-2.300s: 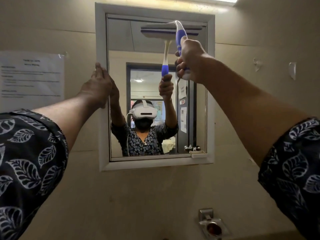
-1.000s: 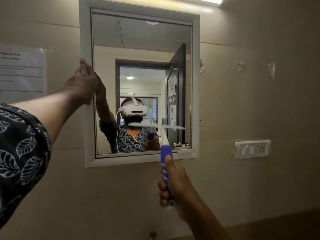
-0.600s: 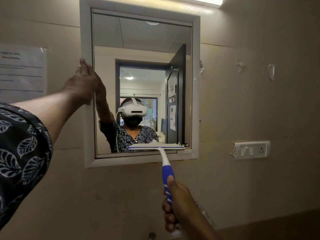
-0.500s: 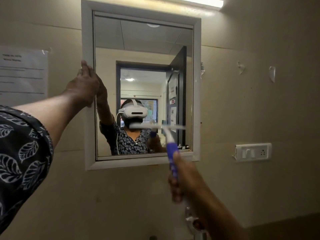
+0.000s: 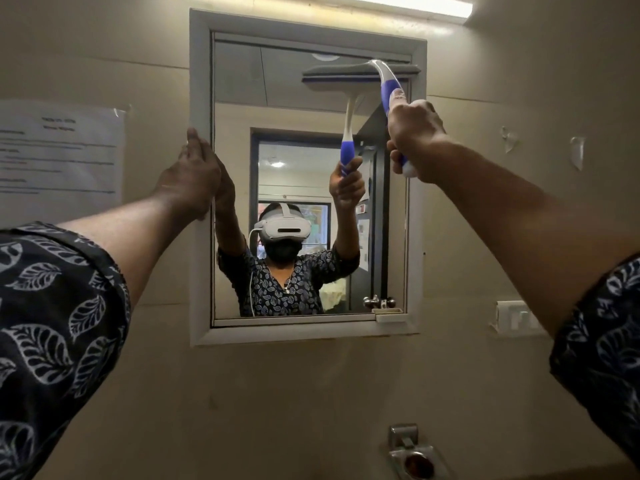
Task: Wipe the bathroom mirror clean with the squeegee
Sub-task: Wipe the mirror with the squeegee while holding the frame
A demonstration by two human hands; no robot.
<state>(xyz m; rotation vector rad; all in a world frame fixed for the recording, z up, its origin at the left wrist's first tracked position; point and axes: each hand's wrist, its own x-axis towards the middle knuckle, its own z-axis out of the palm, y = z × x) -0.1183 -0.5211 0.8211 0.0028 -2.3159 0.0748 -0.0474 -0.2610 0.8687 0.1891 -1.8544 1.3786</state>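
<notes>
Squeegee (image 5: 385,85): white with a blue grip, held high at the upper right of the mirror (image 5: 298,109). Its long blade lies level along the top edge of the glass, and it looks to be touching the surface. The curved handle comes down from the blade toward the right hand (image 5: 414,133), whose fingers are wrapped tightly round the blue grip; the white butt of the handle sticks out below the fist.

On the other side, the left hand (image 5: 192,178) rests on the left upright of the pale frame (image 5: 200,81), about halfway up, with straight fingers lying flat and holding nothing. Both arms reach up from dark sleeves (image 5: 52,306) printed with white leaves.

The glass reflects the person in a white headset, both raised arms, the squeegee and an open doorway behind. A small pale tab (image 5: 389,315) sits at the frame's lower right corner.

A strip light (image 5: 408,5) glows above the mirror. A printed sheet (image 5: 59,147) is taped to the beige wall on the left, its text too blurred to read. A white switch plate (image 5: 516,317) shows on the right, partly behind the right forearm.

Low on the wall below the mirror is a metal holder (image 5: 412,455) with a round cup. Something dark reddish-brown shows in the cup, but I cannot tell what it is.
</notes>
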